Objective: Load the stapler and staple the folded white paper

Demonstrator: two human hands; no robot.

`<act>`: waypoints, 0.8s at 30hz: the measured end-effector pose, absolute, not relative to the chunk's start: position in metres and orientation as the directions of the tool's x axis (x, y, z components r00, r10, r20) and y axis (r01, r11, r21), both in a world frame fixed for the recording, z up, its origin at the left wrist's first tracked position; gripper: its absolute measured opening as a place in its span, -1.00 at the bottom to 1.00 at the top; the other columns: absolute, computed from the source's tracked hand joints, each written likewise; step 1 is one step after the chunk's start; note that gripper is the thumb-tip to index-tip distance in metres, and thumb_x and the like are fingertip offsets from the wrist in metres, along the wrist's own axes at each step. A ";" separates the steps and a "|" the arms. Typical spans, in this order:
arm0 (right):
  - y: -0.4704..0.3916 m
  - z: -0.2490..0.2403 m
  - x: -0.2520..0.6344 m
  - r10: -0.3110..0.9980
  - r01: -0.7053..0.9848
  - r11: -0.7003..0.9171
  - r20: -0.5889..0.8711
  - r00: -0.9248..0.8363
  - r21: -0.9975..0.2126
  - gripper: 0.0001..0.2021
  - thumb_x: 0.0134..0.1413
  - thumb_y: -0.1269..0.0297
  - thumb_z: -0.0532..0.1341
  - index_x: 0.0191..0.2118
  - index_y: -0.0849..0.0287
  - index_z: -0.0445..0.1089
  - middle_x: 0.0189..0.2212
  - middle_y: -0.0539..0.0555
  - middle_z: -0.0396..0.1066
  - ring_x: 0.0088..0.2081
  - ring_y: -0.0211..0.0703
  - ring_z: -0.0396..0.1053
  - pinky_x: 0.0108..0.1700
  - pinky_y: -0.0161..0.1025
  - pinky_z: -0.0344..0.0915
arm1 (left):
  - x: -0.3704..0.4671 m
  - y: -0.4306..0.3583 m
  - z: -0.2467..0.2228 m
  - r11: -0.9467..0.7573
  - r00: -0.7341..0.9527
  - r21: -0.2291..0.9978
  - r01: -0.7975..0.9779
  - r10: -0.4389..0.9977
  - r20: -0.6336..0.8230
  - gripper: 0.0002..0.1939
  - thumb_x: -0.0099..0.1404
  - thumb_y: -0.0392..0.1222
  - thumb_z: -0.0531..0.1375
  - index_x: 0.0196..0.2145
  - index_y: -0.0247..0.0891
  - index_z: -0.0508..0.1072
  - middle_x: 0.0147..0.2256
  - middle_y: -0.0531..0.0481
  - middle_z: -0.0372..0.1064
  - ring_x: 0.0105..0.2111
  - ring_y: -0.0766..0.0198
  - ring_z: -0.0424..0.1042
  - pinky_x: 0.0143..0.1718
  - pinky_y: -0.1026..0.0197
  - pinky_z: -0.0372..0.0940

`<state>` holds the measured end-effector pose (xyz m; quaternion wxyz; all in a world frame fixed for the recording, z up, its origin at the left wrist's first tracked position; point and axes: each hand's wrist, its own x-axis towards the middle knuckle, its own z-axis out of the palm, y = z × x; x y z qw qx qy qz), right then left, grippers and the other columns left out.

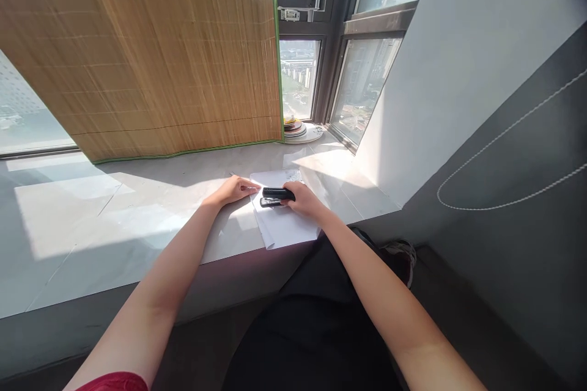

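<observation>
My right hand point(300, 195) is wrapped round the rear end of a black stapler point(275, 193), whose front points left with a gap between its upper arm and base. Beneath it lie white sheets of paper point(293, 229) on the window ledge, reaching the ledge's front edge, one lower corner slightly curled. At the sheets' left edge, my left hand point(236, 188) pinches the paper close to the stapler's nose. Part of a drawing or print shows on the paper point(295, 175) behind my right hand.
A bamboo blind point(183, 61) with green edging hangs over the pale tiled ledge point(151, 214). Stacked plates point(296, 129) stand in the window corner. On the right, a beaded cord point(481, 159) loops beside the wall. Sunlight patches fall across the tiles.
</observation>
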<state>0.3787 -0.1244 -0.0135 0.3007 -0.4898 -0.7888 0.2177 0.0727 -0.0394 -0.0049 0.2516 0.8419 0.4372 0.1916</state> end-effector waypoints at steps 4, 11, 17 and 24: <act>-0.120 -0.019 0.384 0.892 0.571 0.451 0.315 -0.326 -0.687 -0.65 0.20 0.22 0.42 0.09 0.05 0.52 -0.08 0.11 0.55 -0.03 0.03 0.49 0.07 -0.07 0.40 | 0.077 -0.043 -0.005 -0.454 0.490 0.606 0.653 0.864 0.119 -0.55 0.36 0.20 0.32 -0.02 -0.11 0.81 -0.06 -0.16 0.72 -0.10 -0.12 0.69 -0.11 0.04 0.50; -0.116 -0.011 0.401 0.895 0.577 0.358 0.445 0.012 -0.734 -0.52 0.39 0.02 0.08 -0.50 0.10 0.51 -0.54 0.00 0.29 -0.43 -0.14 0.29 -0.23 -0.17 0.29 | 0.079 -0.052 -0.009 -0.481 0.466 0.554 0.679 0.866 0.180 -0.58 0.36 0.09 0.30 -0.01 -0.16 0.81 -0.11 -0.20 0.73 -0.19 -0.11 0.67 -0.19 0.04 0.47; -0.116 -0.012 0.399 0.909 0.585 0.344 0.416 -0.012 -0.735 -0.57 0.21 0.17 0.10 -0.68 0.06 0.09 -0.62 -0.06 -0.03 -0.48 -0.21 0.04 -0.35 -0.23 0.09 | 0.075 -0.050 -0.002 -0.453 0.492 0.643 0.617 0.860 0.135 -0.59 0.35 0.12 0.34 -0.04 -0.15 0.81 -0.13 -0.16 0.73 -0.16 -0.08 0.68 -0.16 0.08 0.49; -0.113 -0.019 0.397 0.896 0.561 0.388 0.443 -0.042 -0.731 -0.58 0.16 0.23 0.09 -0.60 0.05 -0.17 -0.55 -0.07 -0.22 -0.46 -0.26 -0.18 -0.37 -0.19 -0.14 | 0.075 -0.042 -0.009 -0.429 0.468 0.667 0.609 0.873 0.135 -0.55 0.33 0.17 0.36 -0.07 -0.20 0.82 -0.07 -0.20 0.72 -0.06 -0.17 0.68 -0.07 0.04 0.50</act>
